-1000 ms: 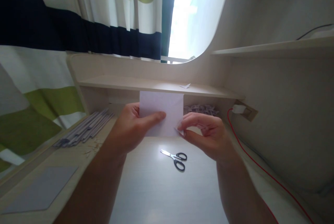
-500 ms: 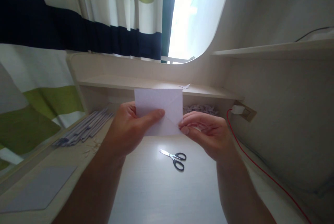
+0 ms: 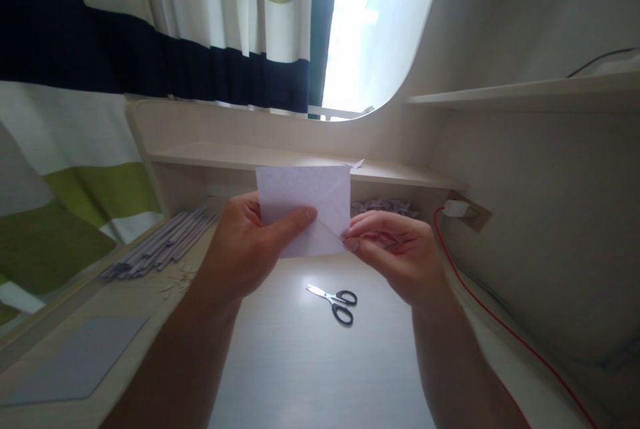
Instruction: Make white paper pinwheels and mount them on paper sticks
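Note:
A square of white folded paper (image 3: 300, 186) is held up above the desk, with a diagonal crease or flap edge running to its right side. My left hand (image 3: 250, 242) grips the paper from the left, thumb flat on its front and the other fingers hidden behind. At the lower right edge, my right hand (image 3: 393, 246) pinches the end of the diagonal flap between thumb and forefinger. Below the paper, scissors (image 3: 333, 301) with black handles lie on the desk, their blades slightly apart and pointing left.
Rolled paper sticks (image 3: 165, 242) lie at the left, near small pale strips (image 3: 180, 278) and a grey sheet (image 3: 80, 359). Crumpled paper pieces (image 3: 387, 208) sit under the back shelf (image 3: 225, 154). A red cable (image 3: 493, 319) runs from a white plug (image 3: 456, 208) along the right.
The diagonal flap edge on the paper stands out more clearly now between my left thumb and right fingertips. Both hands keep nearly the same place.

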Motion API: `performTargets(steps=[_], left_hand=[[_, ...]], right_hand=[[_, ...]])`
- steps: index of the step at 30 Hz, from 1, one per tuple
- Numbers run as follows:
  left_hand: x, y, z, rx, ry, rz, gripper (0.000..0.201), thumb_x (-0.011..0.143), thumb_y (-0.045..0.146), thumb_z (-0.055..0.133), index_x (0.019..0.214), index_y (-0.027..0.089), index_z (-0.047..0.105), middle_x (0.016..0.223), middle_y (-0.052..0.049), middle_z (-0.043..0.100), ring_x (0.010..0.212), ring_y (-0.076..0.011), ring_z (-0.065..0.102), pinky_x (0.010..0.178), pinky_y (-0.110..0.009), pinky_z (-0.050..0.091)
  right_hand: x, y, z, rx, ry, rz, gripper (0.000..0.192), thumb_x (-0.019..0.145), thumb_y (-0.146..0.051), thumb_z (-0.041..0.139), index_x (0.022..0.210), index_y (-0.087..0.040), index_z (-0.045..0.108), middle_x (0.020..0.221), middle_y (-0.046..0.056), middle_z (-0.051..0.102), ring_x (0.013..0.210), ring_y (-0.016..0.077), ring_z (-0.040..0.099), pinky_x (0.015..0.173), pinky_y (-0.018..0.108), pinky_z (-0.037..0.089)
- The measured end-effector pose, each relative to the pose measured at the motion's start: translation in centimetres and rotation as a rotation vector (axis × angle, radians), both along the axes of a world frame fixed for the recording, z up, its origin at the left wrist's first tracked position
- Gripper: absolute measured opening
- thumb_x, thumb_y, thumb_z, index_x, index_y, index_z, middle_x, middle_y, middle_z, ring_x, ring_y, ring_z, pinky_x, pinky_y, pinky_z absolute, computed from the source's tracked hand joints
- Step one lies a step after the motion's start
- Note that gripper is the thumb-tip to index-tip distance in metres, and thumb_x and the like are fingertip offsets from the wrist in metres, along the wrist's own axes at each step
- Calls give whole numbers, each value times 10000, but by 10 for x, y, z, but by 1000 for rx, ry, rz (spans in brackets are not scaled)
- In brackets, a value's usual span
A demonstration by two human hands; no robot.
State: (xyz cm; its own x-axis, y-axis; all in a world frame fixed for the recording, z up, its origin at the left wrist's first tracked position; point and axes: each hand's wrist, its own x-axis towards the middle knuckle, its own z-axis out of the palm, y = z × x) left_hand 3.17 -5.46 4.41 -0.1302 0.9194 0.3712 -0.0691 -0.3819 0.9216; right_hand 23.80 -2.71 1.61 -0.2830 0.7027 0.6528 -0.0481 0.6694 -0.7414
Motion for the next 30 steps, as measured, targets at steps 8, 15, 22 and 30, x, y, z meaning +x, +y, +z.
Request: performTargets(steps=[8, 15, 22, 30], left_hand=[[-1, -1, 0, 4, 28, 25, 234, 671, 310, 894, 810, 153, 789, 769, -52, 789, 646, -197, 710, 566, -252, 545], [0, 2, -3, 11, -28, 27, 196, 647, 259, 895, 781, 158, 793, 730, -34, 779, 620, -169, 686, 561, -228, 531], [1, 3, -3, 4, 8, 69, 206, 652, 277, 887, 792, 153, 802, 747, -46, 787, 633, -187, 696, 550, -240, 526], [1, 2, -1, -5, 42, 108, 218, 666, 320, 875, 783, 155, 794, 761, -55, 794, 640, -201, 710, 539, -246, 524]], right_hand=[[-3, -1, 2, -49, 16, -51, 79, 831, -192, 841, 889, -214, 791, 876, 34, 802, 815, 164, 764, 763, 286, 642], [-4, -1, 0, -72, 68, -53, 96, 836, -146, 828, 894, -213, 791, 844, 17, 799, 796, 139, 760, 764, 250, 626], [-5, 0, 0, -76, 65, -71, 83, 831, -186, 848, 892, -208, 795, 848, 22, 798, 784, 138, 753, 745, 249, 625], [2, 0, 1, -22, -3, -41, 103, 834, -212, 851, 930, -230, 816, 883, 35, 810, 806, 164, 764, 739, 281, 643]])
